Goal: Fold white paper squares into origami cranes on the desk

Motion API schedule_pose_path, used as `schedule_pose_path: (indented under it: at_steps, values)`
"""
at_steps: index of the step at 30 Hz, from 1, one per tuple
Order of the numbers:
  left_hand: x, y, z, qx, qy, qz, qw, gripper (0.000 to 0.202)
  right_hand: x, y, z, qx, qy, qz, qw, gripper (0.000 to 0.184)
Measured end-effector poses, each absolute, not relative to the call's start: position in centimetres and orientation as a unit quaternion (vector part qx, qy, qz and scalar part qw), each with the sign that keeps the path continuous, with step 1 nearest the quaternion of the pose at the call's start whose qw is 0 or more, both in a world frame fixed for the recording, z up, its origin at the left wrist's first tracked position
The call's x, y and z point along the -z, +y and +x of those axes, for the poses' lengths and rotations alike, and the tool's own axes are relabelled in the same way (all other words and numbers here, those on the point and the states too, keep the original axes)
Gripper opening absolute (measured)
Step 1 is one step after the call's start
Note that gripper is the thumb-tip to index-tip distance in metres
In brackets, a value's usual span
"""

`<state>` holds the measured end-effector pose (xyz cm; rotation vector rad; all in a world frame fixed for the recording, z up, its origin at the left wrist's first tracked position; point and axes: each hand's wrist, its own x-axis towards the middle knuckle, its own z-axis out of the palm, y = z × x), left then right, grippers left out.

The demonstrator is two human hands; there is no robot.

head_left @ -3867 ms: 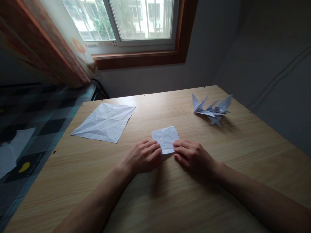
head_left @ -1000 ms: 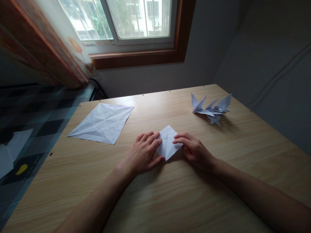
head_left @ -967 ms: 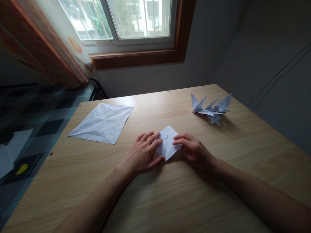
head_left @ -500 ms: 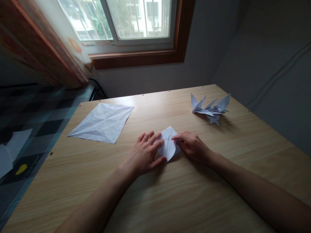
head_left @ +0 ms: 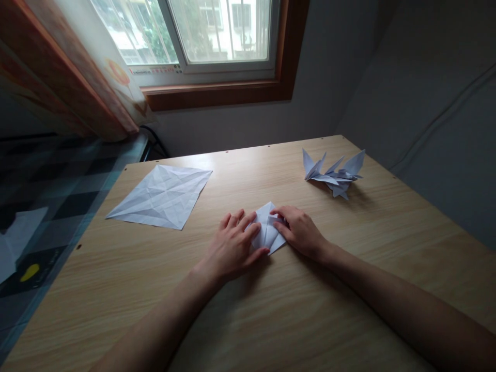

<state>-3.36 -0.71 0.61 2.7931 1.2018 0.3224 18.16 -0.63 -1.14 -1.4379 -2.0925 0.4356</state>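
A small folded sheet of white paper lies on the wooden table between my hands, with a crease line down its middle and a point at its far end. My left hand rests on its left side, fingers spread and thumb along the near tip. From the right, my right hand has its fingers curled over the paper's right flap, thumb and forefinger on the folded edge. That hand hides the paper's right corner.
A creased, unfolded paper square lies at the table's left. Folded paper figures with upright points stand at the far right. Left of the table, a checked cloth bears more white paper. A window is beyond.
The right flap, curved up before, now lies flatter and is folded inward. My right hand has shifted slightly left over it, while my left hand stays almost in place.
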Motion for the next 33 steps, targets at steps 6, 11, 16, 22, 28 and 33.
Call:
schedule_pose_path:
  at_steps: [6, 11, 16, 22, 28, 33]
  values:
    - [-0.7, -1.0, -3.2, -0.102, 0.387, 0.916, 0.032, 0.044, 1.3, -0.4, 18.3, -0.11, -0.765, -0.582, 0.255, 0.019]
    - [-0.4, -1.0, -3.3, -0.1, 0.349, 0.931, 0.034, 0.044, 1.2, -0.4, 18.7, -0.048, -0.777, -0.569, 0.264, 0.016]
    - [-0.2, -1.0, -3.3, -0.084, 0.324, 0.942, 0.036, 0.052, 1.2, -1.1, 18.5, 0.039, -0.854, -0.471, 0.216, 0.016]
    - [0.0, -0.8, -3.5, -0.087, 0.309, 0.947, 0.026, 0.04, 0.8, -2.3, 18.3, 0.061, -0.857, -0.484, 0.166, 0.016]
    - [0.0, -0.8, -3.4, -0.092, 0.306, 0.946, 0.043, 0.038, 0.4, -4.0, 17.2, 0.115, -0.865, -0.477, 0.107, 0.032]
    - [-0.4, -0.8, -3.2, -0.098, 0.33, 0.936, 0.075, 0.041, 0.3, -4.5, 16.2, 0.094, -0.852, -0.508, 0.086, 0.043]
